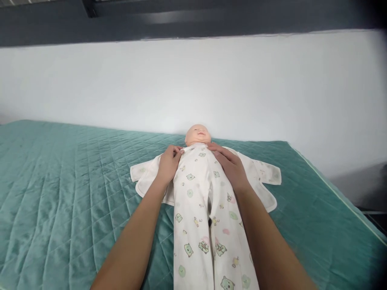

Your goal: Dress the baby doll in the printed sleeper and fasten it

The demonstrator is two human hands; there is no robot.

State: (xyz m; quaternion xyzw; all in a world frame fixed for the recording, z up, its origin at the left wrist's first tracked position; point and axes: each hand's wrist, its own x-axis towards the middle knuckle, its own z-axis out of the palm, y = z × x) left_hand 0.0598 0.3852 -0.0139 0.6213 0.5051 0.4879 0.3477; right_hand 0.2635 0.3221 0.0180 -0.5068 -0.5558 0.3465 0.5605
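One white wall [272, 80] stands behind a broad green quilted cover [75, 193], and on that cover, close to the wall, lies the doll [198, 135], face up, with only its head clear of cloth. A long patterned two-legged garment [196, 189] runs from just under the doll's chin towards the wearer, its legs side by side with a narrow gap between them. Beneath it a pale top [254, 167] spreads to both sides, sleeves out. The step in hand looks like laying the upper end of the long garment evenly over the doll, and it seems best done with light, equal pressure from both sides, drawing cloth outwards from the middle so that the front lies flat and the gap between the legs stays centred below the chin. The right hand [228, 161] rests open on the garment's upper corner, fingers stretched towards the neck, a good way to steady cloth without dragging it. The left hand [171, 159] has its fingers bent at the opposite edge; whether they pinch any fabric cannot be told. Smallest of all, the upper hem by the neck deserves most care: keep it off the mouth, and avoid pulling the sleeves below askew.
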